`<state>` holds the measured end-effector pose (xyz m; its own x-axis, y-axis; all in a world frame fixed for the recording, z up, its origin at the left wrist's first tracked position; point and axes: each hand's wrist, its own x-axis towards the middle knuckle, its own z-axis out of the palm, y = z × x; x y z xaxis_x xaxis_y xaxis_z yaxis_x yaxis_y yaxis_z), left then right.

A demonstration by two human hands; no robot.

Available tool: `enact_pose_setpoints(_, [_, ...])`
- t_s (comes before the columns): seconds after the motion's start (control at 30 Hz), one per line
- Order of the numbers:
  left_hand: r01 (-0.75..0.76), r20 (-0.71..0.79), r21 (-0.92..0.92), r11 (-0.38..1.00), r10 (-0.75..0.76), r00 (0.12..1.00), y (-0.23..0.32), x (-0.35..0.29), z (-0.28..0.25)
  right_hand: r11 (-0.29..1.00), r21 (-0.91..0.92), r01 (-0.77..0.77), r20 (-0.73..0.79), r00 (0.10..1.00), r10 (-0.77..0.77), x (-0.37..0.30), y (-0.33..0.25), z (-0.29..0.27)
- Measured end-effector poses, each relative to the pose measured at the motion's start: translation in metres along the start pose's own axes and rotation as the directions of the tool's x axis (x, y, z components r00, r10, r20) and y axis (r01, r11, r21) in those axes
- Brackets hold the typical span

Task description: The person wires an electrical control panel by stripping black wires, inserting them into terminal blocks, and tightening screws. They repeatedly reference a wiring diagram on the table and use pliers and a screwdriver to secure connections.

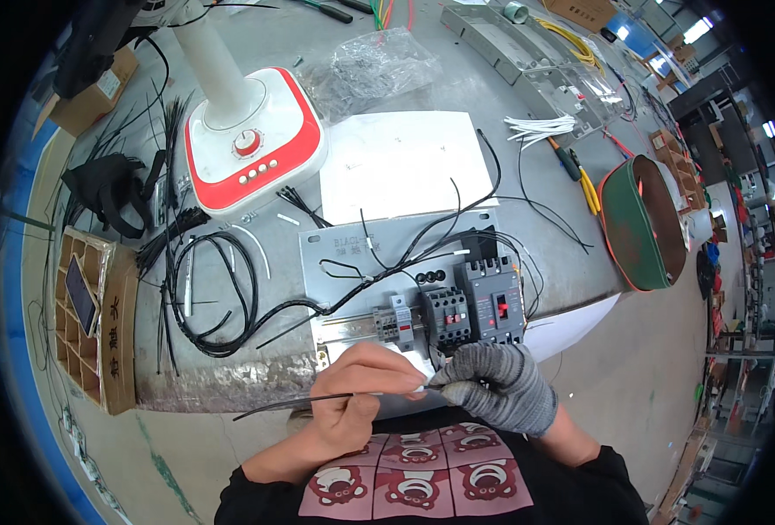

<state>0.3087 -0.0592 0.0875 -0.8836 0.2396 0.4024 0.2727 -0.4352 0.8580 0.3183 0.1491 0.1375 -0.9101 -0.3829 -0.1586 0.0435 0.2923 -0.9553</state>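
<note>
The head view looks steeply down from the left of two fisheye cameras on the person's head; it faces forward over the shirt (418,479) at the lower edge and across the workbench (571,280); the left hand (352,376) and gloved right hand (503,389) lie close, just below centre; straight edges bow toward the dark round rim; on the right, shelving (737,350) shows farther off, tilted.

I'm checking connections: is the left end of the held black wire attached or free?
Free: the black wire sticks out leftward past the left hand, its tip joined to nothing.
</note>
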Motion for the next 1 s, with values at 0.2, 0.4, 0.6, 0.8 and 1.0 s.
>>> enact_pose_setpoints(0.2, [0.081, 0.023, 0.013, 0.997, -0.082, 0.996, 0.003, -0.004, -0.021, 0.999, -0.017, 0.044, 0.071, 0.997, -0.043, 0.019, -0.002, 0.015])
enact_pose_setpoints(0.4, [-0.002, 0.047, 0.177, 0.984, -0.007, 0.999, 0.002, 0.002, -0.031, 0.999, -0.018, 0.043, 0.050, 0.998, -0.043, 0.028, 0.002, 0.021])
enact_pose_setpoints(0.6, [0.071, -0.142, 0.166, 0.984, -0.048, 0.989, -0.008, 0.001, -0.035, 0.998, -0.033, 0.059, 0.133, 0.990, -0.055, 0.036, 0.013, 0.006])
enact_pose_setpoints(0.8, [0.041, -0.270, 0.088, 0.995, -0.016, 0.963, -0.021, 0.018, -0.021, 0.998, 0.027, 0.050, 0.089, 0.995, -0.052, 0.035, 0.028, -0.022])
enact_pose_setpoints(1.0, [0.101, -0.204, 0.060, 0.993, -0.087, 0.975, -0.027, 0.025, -0.001, 0.979, 0.188, -0.084, 0.031, 0.996, 0.080, 0.023, 0.036, -0.032])
